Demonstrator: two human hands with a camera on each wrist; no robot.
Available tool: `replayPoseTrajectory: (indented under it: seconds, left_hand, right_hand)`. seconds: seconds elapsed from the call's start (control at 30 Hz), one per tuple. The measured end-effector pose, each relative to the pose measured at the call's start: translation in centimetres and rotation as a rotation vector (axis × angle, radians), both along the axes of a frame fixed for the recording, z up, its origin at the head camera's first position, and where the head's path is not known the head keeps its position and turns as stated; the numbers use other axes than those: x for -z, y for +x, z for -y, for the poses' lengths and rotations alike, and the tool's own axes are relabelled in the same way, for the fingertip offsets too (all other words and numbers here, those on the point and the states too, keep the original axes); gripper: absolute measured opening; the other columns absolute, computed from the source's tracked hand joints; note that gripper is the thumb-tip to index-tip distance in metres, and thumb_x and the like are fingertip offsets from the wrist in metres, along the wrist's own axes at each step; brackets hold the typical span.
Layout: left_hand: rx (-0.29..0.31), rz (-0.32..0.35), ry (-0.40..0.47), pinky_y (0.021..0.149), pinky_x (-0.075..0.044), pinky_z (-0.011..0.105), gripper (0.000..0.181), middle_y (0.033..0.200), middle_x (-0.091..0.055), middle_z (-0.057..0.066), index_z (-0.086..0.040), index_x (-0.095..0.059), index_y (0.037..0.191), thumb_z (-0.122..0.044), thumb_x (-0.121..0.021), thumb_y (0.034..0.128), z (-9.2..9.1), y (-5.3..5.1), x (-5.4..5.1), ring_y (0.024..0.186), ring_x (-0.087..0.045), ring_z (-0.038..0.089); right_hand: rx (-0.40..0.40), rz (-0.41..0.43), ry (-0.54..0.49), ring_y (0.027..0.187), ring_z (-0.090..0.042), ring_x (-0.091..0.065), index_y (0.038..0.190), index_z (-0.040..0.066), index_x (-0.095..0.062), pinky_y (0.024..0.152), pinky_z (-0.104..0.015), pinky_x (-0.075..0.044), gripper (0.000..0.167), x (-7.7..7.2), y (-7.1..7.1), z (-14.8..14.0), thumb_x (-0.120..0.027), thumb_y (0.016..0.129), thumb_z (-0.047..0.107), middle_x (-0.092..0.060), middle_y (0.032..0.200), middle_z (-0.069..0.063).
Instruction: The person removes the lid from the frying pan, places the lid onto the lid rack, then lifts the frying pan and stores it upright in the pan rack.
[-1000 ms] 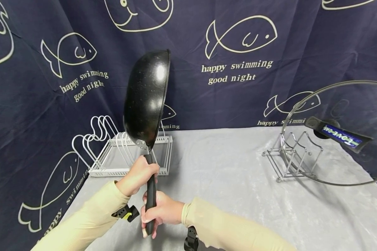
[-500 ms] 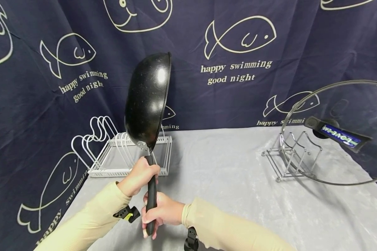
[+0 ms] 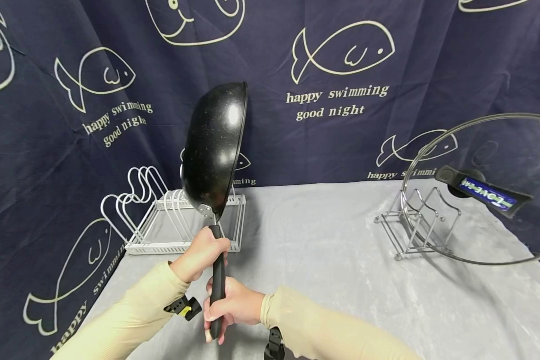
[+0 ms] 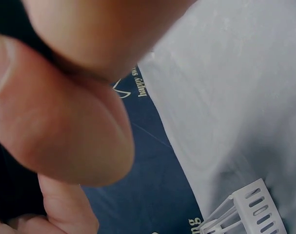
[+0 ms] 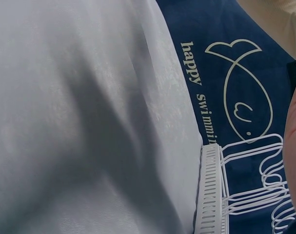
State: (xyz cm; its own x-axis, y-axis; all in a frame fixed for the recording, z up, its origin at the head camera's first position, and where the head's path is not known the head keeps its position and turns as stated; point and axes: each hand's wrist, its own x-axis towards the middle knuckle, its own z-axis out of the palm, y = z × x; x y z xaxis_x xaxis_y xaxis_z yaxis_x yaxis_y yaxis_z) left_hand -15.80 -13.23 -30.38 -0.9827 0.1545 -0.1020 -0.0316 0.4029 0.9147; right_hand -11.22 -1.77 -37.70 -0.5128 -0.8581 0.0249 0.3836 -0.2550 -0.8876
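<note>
A black wok point(image 3: 213, 150) is held up on edge in the head view, its rounded underside to the left and its long handle point(image 3: 218, 275) pointing down. My left hand point(image 3: 201, 255) grips the handle's upper part near the metal joint. Lower down, my right hand point(image 3: 234, 304) holds the handle near its end. Behind the wok, a white wire rack point(image 3: 157, 247) stands on the table; the wok hides part of it. The left wrist view shows fingers of my left hand point(image 4: 65, 117) up close, and the rack's slotted edge point(image 4: 260, 207).
On the right, a glass lid point(image 3: 468, 257) with a dark handle stands on edge in a small chrome rack point(image 3: 414, 245). A grey cloth covers the table point(image 3: 315, 250). A navy curtain point(image 3: 270, 60) with fish drawings hangs behind and along the left side.
The wok has come down slightly and shifted a little to the right, with both hands still on its handle. The racks and lid stay in place.
</note>
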Motion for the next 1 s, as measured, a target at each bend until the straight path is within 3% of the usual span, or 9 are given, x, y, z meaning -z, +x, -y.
replayPoseTrajectory:
  seconds: [0.6, 1.0]
  left_hand:
    - [0.018, 0.020, -0.005, 0.043, -0.042, 0.022, 0.019, 0.045, -0.046, 0.000, -0.004, -0.050, 0.054, -0.002, -0.048, 0.0732, -0.14, -0.05, 0.24, 0.041, -0.053, 0.012]
    - [-0.013, 0.067, 0.015, 0.041, -0.042, 0.022, 0.015, 0.048, -0.045, 0.001, -0.004, -0.049, 0.056, -0.002, -0.049, 0.0711, -0.34, -0.18, 0.83, 0.043, -0.052, 0.013]
  right_hand:
    - [0.009, 0.013, -0.009, 0.059, -0.013, -0.064, 0.089, 0.016, -0.029, 0.048, -0.024, -0.051, 0.028, 0.32, 0.03, -0.06, -0.045, 0.080, -0.005, -0.058, 0.067, -0.001]
    - [0.013, 0.019, 0.002, 0.059, -0.013, -0.064, 0.086, 0.016, -0.030, 0.044, -0.020, -0.046, 0.026, 0.68, 0.18, -0.19, -0.046, 0.079, -0.003, -0.059, 0.066, 0.000]
